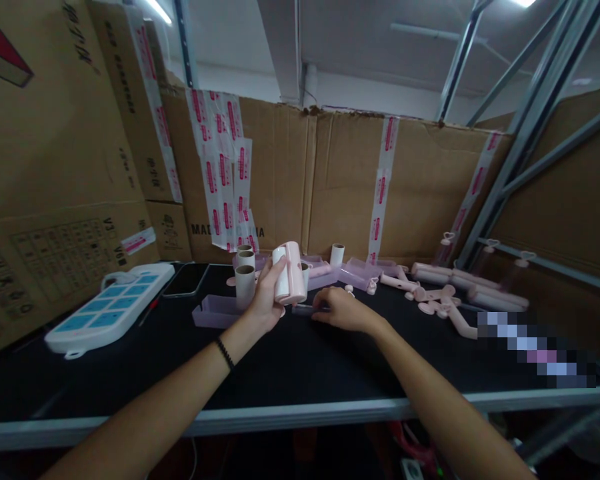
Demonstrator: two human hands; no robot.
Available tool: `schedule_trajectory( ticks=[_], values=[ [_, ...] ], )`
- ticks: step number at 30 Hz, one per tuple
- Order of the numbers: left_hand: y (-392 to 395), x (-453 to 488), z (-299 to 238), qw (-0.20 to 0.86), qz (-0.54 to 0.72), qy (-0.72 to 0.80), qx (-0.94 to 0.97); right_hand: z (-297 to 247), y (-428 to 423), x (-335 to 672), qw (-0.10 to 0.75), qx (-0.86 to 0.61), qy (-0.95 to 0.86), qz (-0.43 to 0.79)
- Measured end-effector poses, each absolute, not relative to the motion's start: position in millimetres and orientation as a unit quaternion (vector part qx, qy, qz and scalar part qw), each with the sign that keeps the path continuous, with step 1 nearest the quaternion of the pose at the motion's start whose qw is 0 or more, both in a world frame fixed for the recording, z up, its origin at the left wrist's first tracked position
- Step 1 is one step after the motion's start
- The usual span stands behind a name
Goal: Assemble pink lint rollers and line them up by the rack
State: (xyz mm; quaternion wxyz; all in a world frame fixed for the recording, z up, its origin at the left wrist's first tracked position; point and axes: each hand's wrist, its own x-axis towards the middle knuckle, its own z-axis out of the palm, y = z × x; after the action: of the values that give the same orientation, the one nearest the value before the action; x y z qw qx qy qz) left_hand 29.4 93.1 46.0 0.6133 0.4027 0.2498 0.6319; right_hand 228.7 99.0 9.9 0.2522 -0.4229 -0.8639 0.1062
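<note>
My left hand point(266, 298) is closed around a pink and white lint roller point(289, 272), holding it upright above the black table point(300, 363). My right hand point(341, 309) rests on the table just right of it, fingers curled on a small purple piece point(304, 309) lying flat. Several white paper rolls point(245, 283) stand behind my left hand beside a pale purple cover point(214, 311). A black band sits on my left wrist.
A white and blue tray point(109, 305) and a dark phone point(186, 279) lie at the left. Pink handles point(443, 299) and finished rollers point(460, 278) are scattered at the right. Taped cardboard boxes point(330, 187) wall the back and left. A metal rack frame point(525, 133) rises at right.
</note>
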Motion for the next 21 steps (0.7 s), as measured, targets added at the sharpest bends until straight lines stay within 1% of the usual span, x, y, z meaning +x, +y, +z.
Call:
schedule_trajectory(
  ticks=[2, 3, 5, 7, 9, 11, 14, 21],
  values=[
    [92.2, 28.8, 48.5, 0.615, 0.636, 0.246, 0.396, 18.7, 99.0, 238.9, 0.265, -0.430, -0.846, 0.170],
    [91.6, 28.5, 49.8, 0.614, 0.639, 0.243, 0.395, 23.3, 98.6, 243.9, 0.287, -0.425, -0.832, 0.213],
    [90.8, 28.2, 52.1, 0.608, 0.647, 0.236, 0.394, 32.2, 96.7, 251.1, 0.362, -0.393, -0.789, 0.303],
    [90.2, 28.2, 53.2, 0.597, 0.658, 0.232, 0.395, 39.5, 93.1, 253.2, 0.456, -0.342, -0.728, 0.380],
    [89.6, 28.4, 53.1, 0.583, 0.663, 0.235, 0.406, 44.6, 88.3, 250.1, 0.537, -0.287, -0.667, 0.429],
    [88.7, 28.6, 52.3, 0.569, 0.660, 0.242, 0.427, 47.7, 83.4, 244.2, 0.586, -0.240, -0.626, 0.456],
    [86.6, 28.8, 51.3, 0.551, 0.652, 0.247, 0.459, 49.3, 78.0, 235.7, 0.618, -0.202, -0.603, 0.461],
    [83.5, 29.0, 50.2, 0.539, 0.638, 0.254, 0.488, 49.7, 74.8, 229.5, 0.634, -0.207, -0.602, 0.439]
  ],
)
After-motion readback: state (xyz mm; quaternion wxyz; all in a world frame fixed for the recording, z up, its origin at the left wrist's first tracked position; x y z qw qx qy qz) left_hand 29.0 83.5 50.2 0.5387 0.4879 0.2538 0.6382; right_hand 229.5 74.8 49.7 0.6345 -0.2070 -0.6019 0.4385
